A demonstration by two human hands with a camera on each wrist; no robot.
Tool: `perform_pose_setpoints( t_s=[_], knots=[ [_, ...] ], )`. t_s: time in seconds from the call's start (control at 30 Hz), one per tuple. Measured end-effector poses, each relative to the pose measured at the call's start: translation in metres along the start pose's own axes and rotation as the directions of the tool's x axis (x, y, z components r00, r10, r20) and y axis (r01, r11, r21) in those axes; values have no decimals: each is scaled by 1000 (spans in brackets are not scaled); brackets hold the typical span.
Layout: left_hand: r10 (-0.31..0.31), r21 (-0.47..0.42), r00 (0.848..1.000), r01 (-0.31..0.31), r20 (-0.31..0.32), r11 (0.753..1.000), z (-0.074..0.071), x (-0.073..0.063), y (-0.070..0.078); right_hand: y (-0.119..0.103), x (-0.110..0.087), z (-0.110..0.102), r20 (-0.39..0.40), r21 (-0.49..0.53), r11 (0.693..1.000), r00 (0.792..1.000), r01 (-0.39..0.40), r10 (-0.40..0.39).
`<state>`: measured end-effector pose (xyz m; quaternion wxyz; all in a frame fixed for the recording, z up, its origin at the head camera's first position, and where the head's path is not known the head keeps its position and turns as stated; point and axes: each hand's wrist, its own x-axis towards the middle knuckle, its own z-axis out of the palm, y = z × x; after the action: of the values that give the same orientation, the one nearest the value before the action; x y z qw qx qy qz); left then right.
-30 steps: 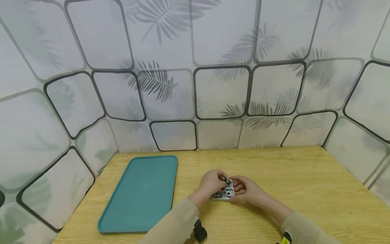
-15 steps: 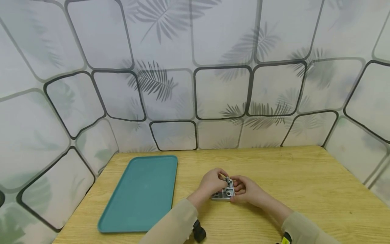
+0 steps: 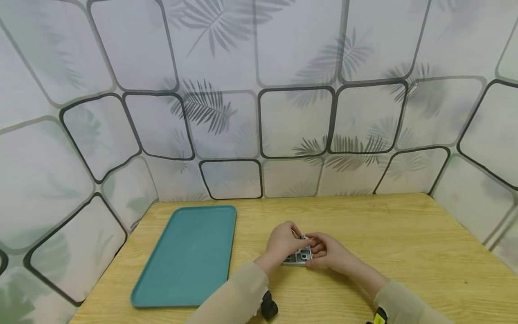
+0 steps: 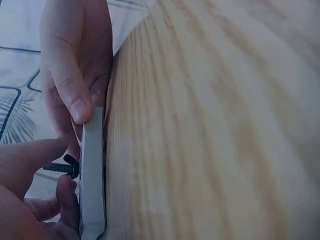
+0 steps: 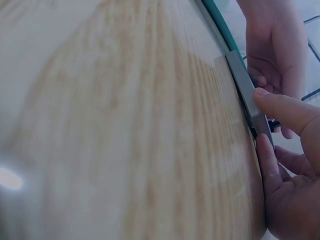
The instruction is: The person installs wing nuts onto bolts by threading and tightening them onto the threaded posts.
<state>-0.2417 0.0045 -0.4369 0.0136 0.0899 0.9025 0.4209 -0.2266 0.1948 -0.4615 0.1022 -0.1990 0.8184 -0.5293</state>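
A silver metal plate (image 3: 300,258) with recesses and round holes lies flat on the wooden table, between both hands. My right hand (image 3: 333,254) holds its right side, the thumb on the near corner and the fingers curled at the far side. From the left, my left hand (image 3: 282,243) reaches over the plate and covers part of it. In the left wrist view a dark threaded bolt (image 4: 54,167) stands out from the plate's face, a winged nut (image 4: 73,164) low on it. The left thumb and index finger pinch about that nut; their exact contact is partly hidden.
A teal tray (image 3: 184,258) lies on the left of the table (image 3: 404,256). Patterned cloth walls (image 3: 295,121) rise behind and on both sides. A black wrist device (image 3: 269,307) sits below the left sleeve.
My left hand's fingers have shifted slightly right and forward at the bolt, hiding more of the plate. The right hand and the plate have stayed in place.
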Motion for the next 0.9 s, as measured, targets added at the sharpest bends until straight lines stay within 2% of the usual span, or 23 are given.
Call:
perform_pose_setpoints(
  t_s=[0.2,0.5,0.7,0.9],
  knots=[
    [18,68,999,-15,-34,998,3,2,1,0,0,0,0,-7,1000,1000,17,-17],
    [7,62,999,-5,-33,998,2,2,1,-1,0,2,-14,-4,1000,1000,15,-15],
    [-2,14,1000,2,-17,1000,1,4,-1,-2,0,1,-15,-22,1000,1000,19,-19],
    [-11,-74,1000,12,14,997,0,5,-5,-2,0,1,-12,-12,1000,1000,11,-11]
  ],
)
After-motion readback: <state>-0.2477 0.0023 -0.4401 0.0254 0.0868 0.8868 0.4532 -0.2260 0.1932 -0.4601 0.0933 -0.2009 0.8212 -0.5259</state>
